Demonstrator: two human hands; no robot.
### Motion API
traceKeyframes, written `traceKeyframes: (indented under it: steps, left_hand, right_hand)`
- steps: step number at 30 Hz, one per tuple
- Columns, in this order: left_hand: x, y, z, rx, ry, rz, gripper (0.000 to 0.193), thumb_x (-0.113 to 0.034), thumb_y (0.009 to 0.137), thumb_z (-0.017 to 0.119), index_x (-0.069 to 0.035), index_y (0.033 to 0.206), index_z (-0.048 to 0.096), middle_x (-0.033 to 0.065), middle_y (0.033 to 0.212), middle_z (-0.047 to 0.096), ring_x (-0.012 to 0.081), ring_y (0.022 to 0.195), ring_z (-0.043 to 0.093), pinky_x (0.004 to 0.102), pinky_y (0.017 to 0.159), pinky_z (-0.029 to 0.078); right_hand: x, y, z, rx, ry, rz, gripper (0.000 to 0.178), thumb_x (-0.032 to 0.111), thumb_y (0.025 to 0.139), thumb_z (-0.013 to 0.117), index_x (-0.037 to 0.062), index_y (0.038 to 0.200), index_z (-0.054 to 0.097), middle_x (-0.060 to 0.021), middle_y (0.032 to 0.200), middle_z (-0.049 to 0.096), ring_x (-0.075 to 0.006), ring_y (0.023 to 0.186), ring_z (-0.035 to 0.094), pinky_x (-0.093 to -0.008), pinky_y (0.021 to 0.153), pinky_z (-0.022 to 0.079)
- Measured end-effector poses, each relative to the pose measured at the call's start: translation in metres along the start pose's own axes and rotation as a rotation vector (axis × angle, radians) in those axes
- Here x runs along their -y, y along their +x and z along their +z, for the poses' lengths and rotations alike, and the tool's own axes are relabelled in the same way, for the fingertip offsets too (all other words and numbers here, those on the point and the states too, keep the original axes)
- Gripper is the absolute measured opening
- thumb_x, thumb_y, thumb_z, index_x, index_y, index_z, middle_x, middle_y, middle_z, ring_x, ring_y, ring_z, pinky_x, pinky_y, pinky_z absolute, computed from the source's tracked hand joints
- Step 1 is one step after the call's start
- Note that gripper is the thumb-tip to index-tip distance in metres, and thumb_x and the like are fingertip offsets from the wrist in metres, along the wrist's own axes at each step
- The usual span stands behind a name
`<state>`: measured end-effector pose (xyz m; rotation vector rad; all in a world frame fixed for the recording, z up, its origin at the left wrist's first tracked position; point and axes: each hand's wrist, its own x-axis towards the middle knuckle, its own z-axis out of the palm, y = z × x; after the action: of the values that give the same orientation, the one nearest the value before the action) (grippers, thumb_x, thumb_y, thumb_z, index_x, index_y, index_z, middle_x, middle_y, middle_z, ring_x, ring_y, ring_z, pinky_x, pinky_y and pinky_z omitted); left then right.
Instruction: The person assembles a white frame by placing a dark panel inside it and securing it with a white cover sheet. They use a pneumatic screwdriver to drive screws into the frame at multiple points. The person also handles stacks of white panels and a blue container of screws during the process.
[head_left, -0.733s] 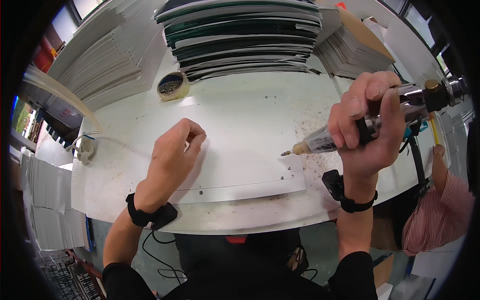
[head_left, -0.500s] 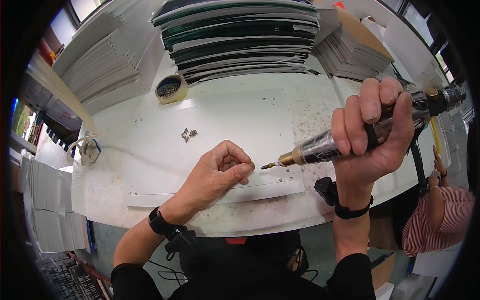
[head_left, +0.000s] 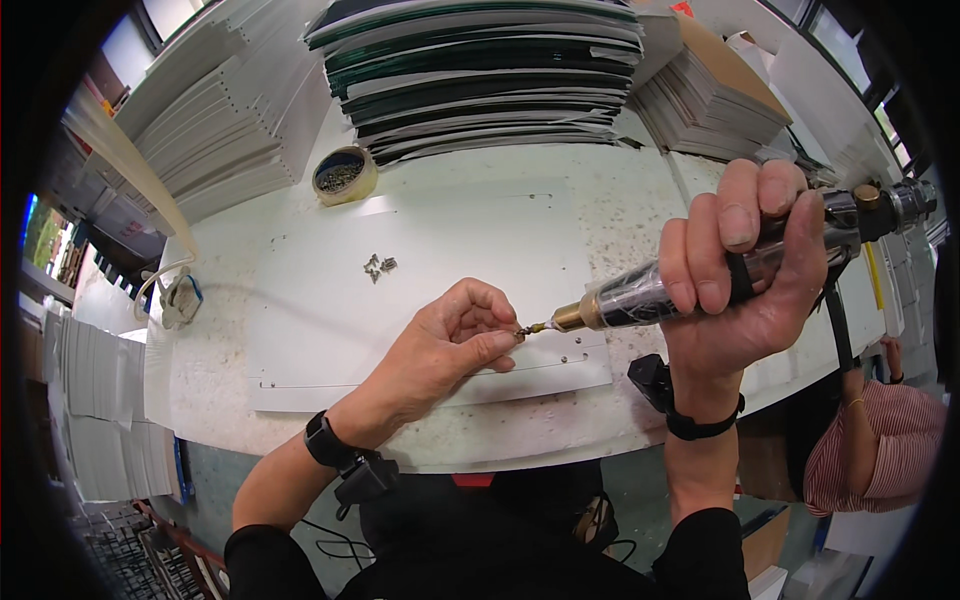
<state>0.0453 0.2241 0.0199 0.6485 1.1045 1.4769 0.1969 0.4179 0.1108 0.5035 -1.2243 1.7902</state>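
Note:
My right hand is wrapped round a silver air screwdriver, its brass nose and bit pointing left. In my left hand, thumb and forefinger pinch a small screw. The bit's tip meets the screw at those fingertips, just above a white sheet panel. A little heap of loose screws lies on the panel, beyond my left hand. Several screw heads show near the panel's right front corner, below the driver's tip.
A round tub of screws stands behind the panel on the white table. Tall stacks of dark and white sheets rise at the back. White panels are piled at left, brown-topped boards at right. Another person's striped sleeve shows at far right.
My left hand has moved slightly right, bringing the screw to the driver's bit; before, a small gap lay between them. My right hand has barely moved. The other person's arm has lowered.

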Motion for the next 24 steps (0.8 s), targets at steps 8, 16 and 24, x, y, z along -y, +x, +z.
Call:
traceKeyframes:
  steps: [8,16,24]
  left_hand:
    - [0.002,0.001,-0.002,0.029,0.012,0.021,0.021,-0.01,0.101,0.068,-0.006,0.118,0.055,0.0049,0.108,0.063,0.0109,0.098,0.062,0.0282,0.09,0.057]
    - [-0.003,0.018,0.005,-0.024,0.19,0.101,0.017,-0.006,0.1,0.065,-0.004,0.115,0.057,0.0045,0.103,0.066,0.0105,0.091,0.062,0.0266,0.086,0.054]
    - [-0.016,0.07,0.016,-0.059,0.707,0.261,0.016,-0.003,0.101,0.063,-0.002,0.116,0.059,0.0064,0.103,0.071,0.0092,0.091,0.063,0.0257,0.083,0.052]
  right_hand:
    - [-0.001,0.001,-0.001,-0.012,0.018,0.006,0.029,0.033,0.114,0.033,0.0073,0.11,0.047,-0.0106,0.09,0.06,-0.01,0.044,0.041,-0.0288,0.043,0.045]
    - [-0.001,0.019,0.0,0.055,-0.154,0.042,0.03,0.032,0.113,0.039,0.0054,0.106,0.05,-0.0076,0.087,0.059,-0.008,0.045,0.04,-0.0264,0.043,0.042]
    - [-0.025,0.041,0.003,-0.042,-0.548,0.126,0.027,0.032,0.105,0.059,0.0056,0.101,0.053,-0.0084,0.081,0.059,-0.0091,0.047,0.046,-0.027,0.047,0.043]
